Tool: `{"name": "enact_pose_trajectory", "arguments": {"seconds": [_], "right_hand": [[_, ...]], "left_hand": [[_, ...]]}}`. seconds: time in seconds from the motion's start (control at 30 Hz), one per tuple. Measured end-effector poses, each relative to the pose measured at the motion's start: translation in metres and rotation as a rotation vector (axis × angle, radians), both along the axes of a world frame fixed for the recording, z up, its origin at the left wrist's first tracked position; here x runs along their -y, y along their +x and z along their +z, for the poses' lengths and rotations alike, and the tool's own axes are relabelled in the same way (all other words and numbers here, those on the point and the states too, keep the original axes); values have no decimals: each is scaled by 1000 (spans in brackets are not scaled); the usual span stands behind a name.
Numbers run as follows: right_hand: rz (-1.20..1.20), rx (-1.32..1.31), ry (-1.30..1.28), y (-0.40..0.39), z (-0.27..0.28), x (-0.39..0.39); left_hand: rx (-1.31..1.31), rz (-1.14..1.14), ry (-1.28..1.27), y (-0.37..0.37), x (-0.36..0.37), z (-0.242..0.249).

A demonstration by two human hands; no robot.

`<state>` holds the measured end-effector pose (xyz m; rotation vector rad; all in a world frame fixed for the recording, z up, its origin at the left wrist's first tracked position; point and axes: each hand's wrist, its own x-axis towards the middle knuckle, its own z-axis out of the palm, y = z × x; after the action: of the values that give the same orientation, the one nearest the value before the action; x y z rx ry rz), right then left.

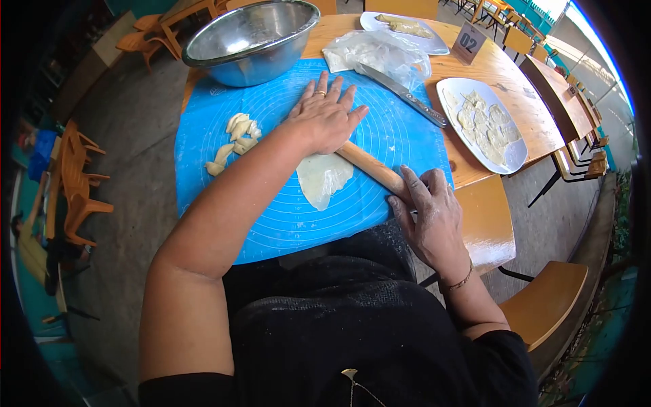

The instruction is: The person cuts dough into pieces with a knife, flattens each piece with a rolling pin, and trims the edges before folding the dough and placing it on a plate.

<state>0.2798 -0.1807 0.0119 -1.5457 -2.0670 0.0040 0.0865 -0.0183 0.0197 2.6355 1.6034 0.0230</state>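
A wooden rolling pin [373, 167] lies slantwise across a thin sheet of dough [322, 180] on the blue silicone mat [264, 234]. My left hand [324, 117] rests palm down over the pin's far end, its fingers stretched and spread. At the near end, my floury right hand [432, 220] has its thumb and fingers around the pin. Several small dough pieces [234, 141] sit on the mat to the left of my left forearm. The pin and my left hand hide part of the dough sheet.
A large metal bowl [261, 57] stands at the back left. A knife [405, 97] lies beside a floury plastic bag [380, 53]. One white plate [513, 150] holds flat dough pieces; another plate [437, 47] stands behind, near a "02" sign [468, 43]. A chair [485, 220] is at right.
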Motion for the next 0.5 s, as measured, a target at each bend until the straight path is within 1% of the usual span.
{"name": "enact_pose_trajectory", "arguments": {"seconds": [0.13, 0.23, 0.3, 0.33, 0.4, 0.43, 0.5], "right_hand": [[-50, 15, -12, 2, 4, -5], [-35, 78, 27, 8, 5, -17], [17, 0, 57, 10, 1, -24], [8, -1, 60, 12, 2, -28], [28, -6, -11, 17, 5, -34], [24, -7, -4, 20, 4, -38], [84, -93, -38, 30, 2, -44]], "left_hand": [[12, -32, -7, 15, -16, -3], [4, -60, 5, 29, -32, -11], [151, -99, 203, 39, -37, -14], [151, -108, 205, 42, -42, -11], [213, -262, 261, 45, -48, -4], [212, -267, 267, 42, -47, -3], [543, -435, 450, 27, -39, -4]]}}
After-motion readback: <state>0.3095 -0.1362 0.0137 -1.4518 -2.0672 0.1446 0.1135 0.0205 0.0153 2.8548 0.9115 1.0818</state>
